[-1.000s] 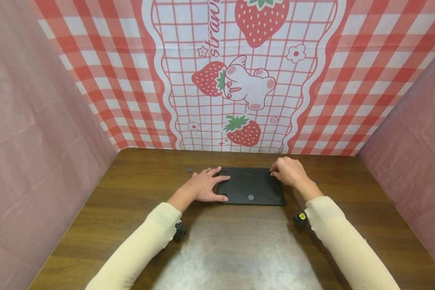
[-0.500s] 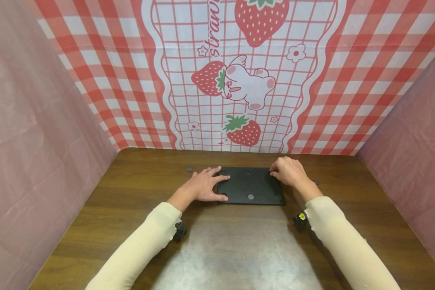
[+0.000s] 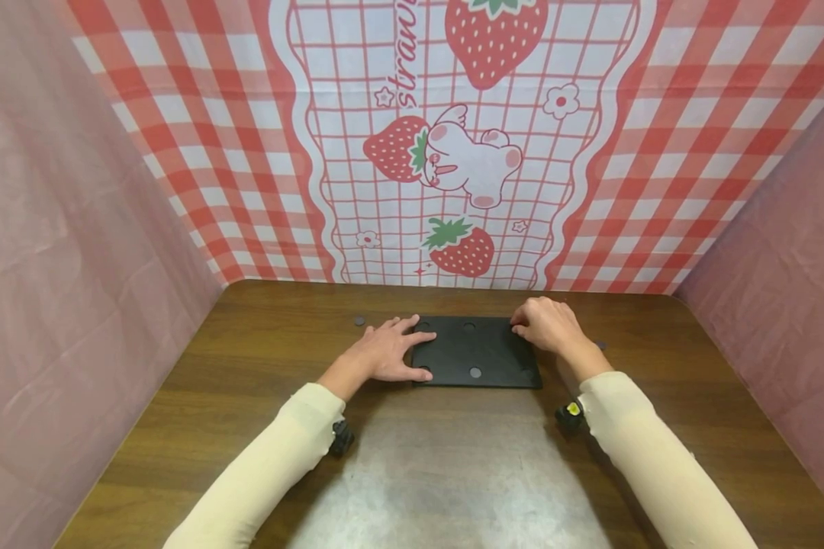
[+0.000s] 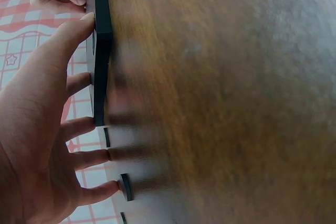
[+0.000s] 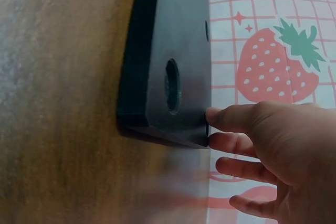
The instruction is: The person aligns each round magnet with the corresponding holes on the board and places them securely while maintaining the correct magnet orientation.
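Observation:
A black rectangular board (image 3: 477, 351) with round recesses lies flat near the table's back. A grey disc (image 3: 476, 373) shows in its near middle recess. My left hand (image 3: 389, 352) spreads over the board's left end, thumb on the near left corner. In the left wrist view, dark discs (image 4: 126, 187) lie by or under its outer fingers; contact is unclear. My right hand (image 3: 548, 326) is at the far right corner. The right wrist view shows its thumb (image 5: 223, 118) and index finger touching that corner around a recess; whether they pinch a disc is hidden.
One loose grey disc (image 3: 359, 321) lies left of the board, and another (image 3: 600, 345) lies beside the right wrist. A red checked strawberry cloth (image 3: 453, 152) hangs behind the wooden table (image 3: 453, 457). Pink drapes (image 3: 75, 267) flank both sides.

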